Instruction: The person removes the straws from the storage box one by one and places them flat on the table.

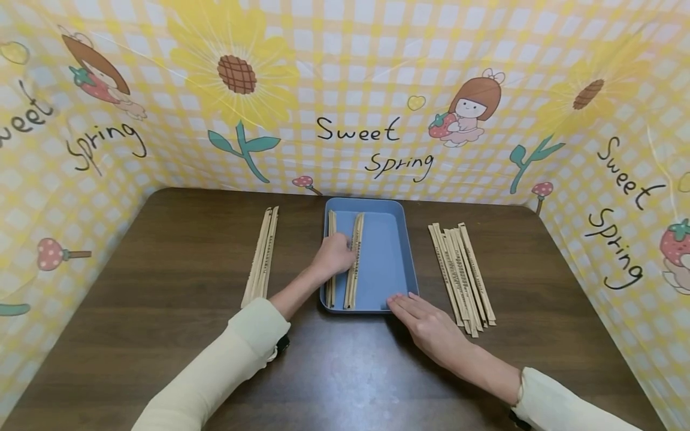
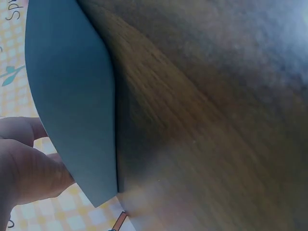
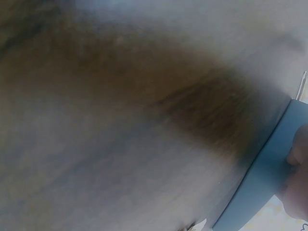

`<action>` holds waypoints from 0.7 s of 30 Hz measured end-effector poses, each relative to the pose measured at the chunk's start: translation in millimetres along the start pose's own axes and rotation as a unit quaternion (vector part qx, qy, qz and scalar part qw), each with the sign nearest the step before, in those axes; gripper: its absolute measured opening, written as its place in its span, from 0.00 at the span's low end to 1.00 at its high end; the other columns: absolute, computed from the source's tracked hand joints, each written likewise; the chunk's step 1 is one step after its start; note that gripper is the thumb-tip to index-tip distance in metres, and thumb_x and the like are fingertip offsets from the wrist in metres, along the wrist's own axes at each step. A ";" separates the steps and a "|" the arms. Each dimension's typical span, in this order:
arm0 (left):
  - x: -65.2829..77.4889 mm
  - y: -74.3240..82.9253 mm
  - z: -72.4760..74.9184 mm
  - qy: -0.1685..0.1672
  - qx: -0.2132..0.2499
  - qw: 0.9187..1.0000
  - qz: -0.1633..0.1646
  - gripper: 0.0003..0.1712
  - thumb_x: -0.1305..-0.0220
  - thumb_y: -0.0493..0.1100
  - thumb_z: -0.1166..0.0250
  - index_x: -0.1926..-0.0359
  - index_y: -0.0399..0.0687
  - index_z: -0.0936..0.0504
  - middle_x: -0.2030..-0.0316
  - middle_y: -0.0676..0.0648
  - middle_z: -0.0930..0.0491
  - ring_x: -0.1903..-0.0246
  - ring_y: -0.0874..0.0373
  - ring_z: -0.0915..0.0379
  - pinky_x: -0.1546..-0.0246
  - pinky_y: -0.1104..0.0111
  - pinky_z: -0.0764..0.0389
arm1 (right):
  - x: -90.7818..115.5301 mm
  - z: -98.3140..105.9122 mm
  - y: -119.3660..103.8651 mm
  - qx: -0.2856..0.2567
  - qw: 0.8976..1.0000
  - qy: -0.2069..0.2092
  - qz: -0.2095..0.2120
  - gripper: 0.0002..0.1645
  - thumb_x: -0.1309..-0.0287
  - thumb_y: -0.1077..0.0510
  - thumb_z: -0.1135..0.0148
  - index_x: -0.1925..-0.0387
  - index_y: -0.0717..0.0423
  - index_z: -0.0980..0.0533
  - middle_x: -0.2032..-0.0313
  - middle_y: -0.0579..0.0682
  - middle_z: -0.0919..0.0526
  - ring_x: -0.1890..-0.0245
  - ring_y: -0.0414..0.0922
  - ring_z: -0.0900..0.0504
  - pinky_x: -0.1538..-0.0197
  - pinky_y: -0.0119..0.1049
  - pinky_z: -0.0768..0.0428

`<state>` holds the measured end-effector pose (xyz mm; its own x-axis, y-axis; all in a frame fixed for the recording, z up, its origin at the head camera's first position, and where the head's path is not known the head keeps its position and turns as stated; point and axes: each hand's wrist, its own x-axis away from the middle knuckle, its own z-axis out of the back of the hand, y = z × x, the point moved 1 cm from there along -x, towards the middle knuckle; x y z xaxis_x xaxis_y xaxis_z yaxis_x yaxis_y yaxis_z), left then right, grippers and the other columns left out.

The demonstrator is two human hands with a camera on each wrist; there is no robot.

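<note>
A blue tray (image 1: 380, 251) stands on the table with two groups of long, slim packets in printed brown paper inside. One group (image 1: 331, 293) lies along the tray's left wall; the other group (image 1: 353, 281) lies a little right of it. My left hand (image 1: 335, 256) reaches over the left wall, above the left group and beside the other; its fingertips are hidden. In the left wrist view, the tray wall (image 2: 77, 96) covers those fingertips. Fairly straight fingers of my right hand (image 1: 431, 326) rest at the tray's near right corner, and I see no packet in it.
Left of the tray, a few more paper packets (image 1: 262, 257) lie on the brown table (image 1: 178, 275). A larger bundle of several packets (image 1: 460, 275) lies on the right, slightly fanned. A checked yellow cloth (image 1: 345, 90) with printed flowers encloses the back and sides.
</note>
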<state>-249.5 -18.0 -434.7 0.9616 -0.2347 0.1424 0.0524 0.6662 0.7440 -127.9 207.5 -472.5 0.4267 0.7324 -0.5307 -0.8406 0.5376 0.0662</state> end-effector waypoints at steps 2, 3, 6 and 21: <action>-0.1 0.3 -0.9 -0.001 -0.008 1.000 -0.004 0.26 0.35 0.31 0.43 0.86 0.50 0.41 0.89 0.53 0.45 0.88 0.62 0.49 0.87 0.73 0.44 | 0.1 0.1 -0.5 0.000 1.000 -0.001 -0.001 0.29 0.24 0.64 0.71 0.45 0.70 0.22 0.49 0.62 0.17 0.49 0.55 0.17 0.44 0.50 0.20; -0.3 0.6 -1.6 0.000 -0.012 1.000 -0.006 0.26 0.37 0.29 0.44 0.87 0.50 0.42 0.89 0.53 0.46 0.88 0.62 0.50 0.88 0.73 0.45 | 0.1 0.2 -0.6 0.000 1.000 -0.001 -0.001 0.29 0.24 0.64 0.71 0.46 0.70 0.22 0.49 0.62 0.17 0.49 0.55 0.17 0.44 0.50 0.20; -0.7 0.8 -3.5 -0.001 -0.024 1.000 -0.015 0.26 0.40 0.26 0.44 0.88 0.50 0.43 0.89 0.54 0.48 0.89 0.63 0.51 0.89 0.74 0.45 | 0.3 0.1 -0.7 0.000 1.000 -0.002 -0.003 0.29 0.24 0.64 0.72 0.46 0.70 0.22 0.49 0.62 0.17 0.49 0.55 0.17 0.44 0.50 0.19; -1.4 -3.0 -6.8 -0.003 -0.039 0.999 -0.032 0.29 0.42 0.27 0.42 0.91 0.51 0.45 0.91 0.56 0.52 0.89 0.65 0.57 0.88 0.75 0.50 | 0.0 0.7 -0.6 0.001 1.000 -0.004 -0.006 0.29 0.24 0.64 0.71 0.46 0.70 0.21 0.50 0.62 0.16 0.49 0.54 0.16 0.44 0.49 0.20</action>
<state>-249.2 -14.9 -441.6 0.9538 -0.2830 0.1006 0.1348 0.7028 0.6985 -127.1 207.5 -471.9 0.4391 0.7291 -0.5250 -0.8350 0.5468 0.0611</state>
